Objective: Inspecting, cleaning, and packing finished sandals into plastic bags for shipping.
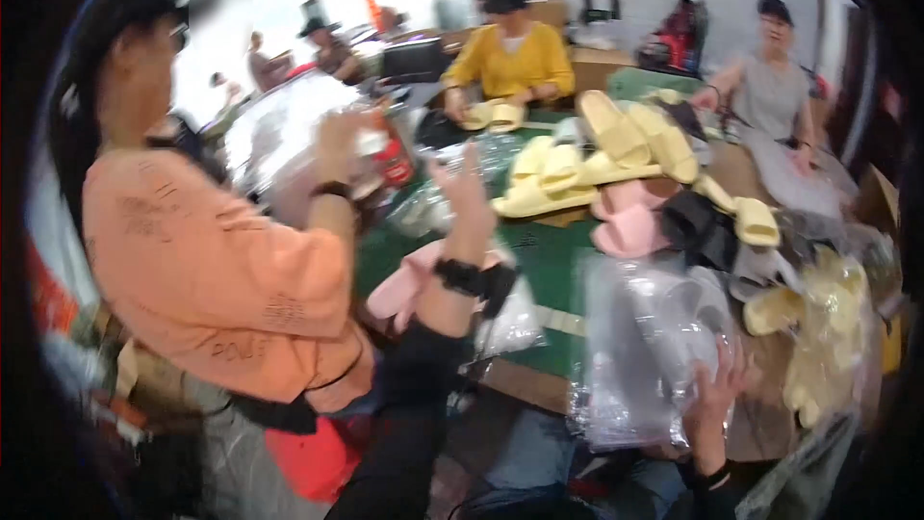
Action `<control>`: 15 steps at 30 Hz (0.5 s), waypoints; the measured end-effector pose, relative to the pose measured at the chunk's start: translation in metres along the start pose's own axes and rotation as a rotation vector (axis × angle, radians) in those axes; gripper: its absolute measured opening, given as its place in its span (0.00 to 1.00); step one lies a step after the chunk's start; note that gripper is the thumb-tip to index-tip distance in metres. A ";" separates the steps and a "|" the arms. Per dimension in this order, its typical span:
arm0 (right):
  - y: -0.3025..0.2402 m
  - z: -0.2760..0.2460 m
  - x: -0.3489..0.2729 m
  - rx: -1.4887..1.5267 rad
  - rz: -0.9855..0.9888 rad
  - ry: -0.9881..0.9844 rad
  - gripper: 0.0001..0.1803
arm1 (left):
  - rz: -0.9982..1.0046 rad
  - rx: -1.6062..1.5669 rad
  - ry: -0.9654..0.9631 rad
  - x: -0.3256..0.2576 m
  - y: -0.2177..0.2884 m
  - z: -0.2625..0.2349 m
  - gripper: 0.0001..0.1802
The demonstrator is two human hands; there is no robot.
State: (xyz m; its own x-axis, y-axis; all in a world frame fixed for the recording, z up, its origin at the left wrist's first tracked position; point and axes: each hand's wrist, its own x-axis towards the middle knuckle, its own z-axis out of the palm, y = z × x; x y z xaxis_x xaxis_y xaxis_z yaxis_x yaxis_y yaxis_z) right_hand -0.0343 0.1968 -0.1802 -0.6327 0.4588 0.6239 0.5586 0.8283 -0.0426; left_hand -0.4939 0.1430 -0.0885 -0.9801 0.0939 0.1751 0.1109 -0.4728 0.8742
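My left hand (467, 200) is raised over the green tabletop, blurred, with its fingers apart and nothing visible in it. Below its wrist lie a pink slipper (399, 285) and a crumpled clear plastic bag (510, 323). My right hand (714, 404) rests with spread fingers on the right side of a stack of clear plastic bags (630, 356) at the table's near edge. Beyond the stack sit pink slippers (630, 217), black slippers (698, 223) and a heap of yellow slippers (553, 178).
A person in an orange shirt (217, 279) stands close on my left, near a red can (393, 162). Across the table, a person in yellow (510, 58) handles yellow slippers. Another person in grey (775, 101) sits at the far right. Bagged yellow slippers (828, 327) lie to my right.
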 end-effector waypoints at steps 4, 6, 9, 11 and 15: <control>0.023 0.015 -0.014 0.329 0.045 -0.134 0.18 | -0.040 0.197 -0.420 -0.103 -0.033 -0.020 0.33; 0.024 0.018 -0.008 0.407 -0.004 -0.043 0.17 | -0.181 0.258 -0.665 -0.160 -0.037 -0.031 0.31; 0.025 -0.005 -0.004 0.563 0.062 0.097 0.23 | -0.466 0.243 -0.933 -0.245 -0.049 -0.041 0.29; 0.023 -0.022 -0.004 0.631 0.153 0.133 0.25 | -0.469 0.200 -1.029 -0.283 -0.066 -0.060 0.28; 0.035 -0.043 0.014 0.559 0.118 0.277 0.27 | 0.029 0.849 -1.394 -0.322 -0.092 -0.092 0.27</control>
State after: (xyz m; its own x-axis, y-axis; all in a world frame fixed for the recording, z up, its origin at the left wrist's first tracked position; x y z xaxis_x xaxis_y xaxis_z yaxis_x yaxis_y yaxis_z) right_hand -0.0002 0.2181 -0.1396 -0.3795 0.5191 0.7658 0.2043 0.8544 -0.4778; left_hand -0.2040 0.0756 -0.2665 -0.1290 0.9911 0.0336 0.6415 0.0576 0.7650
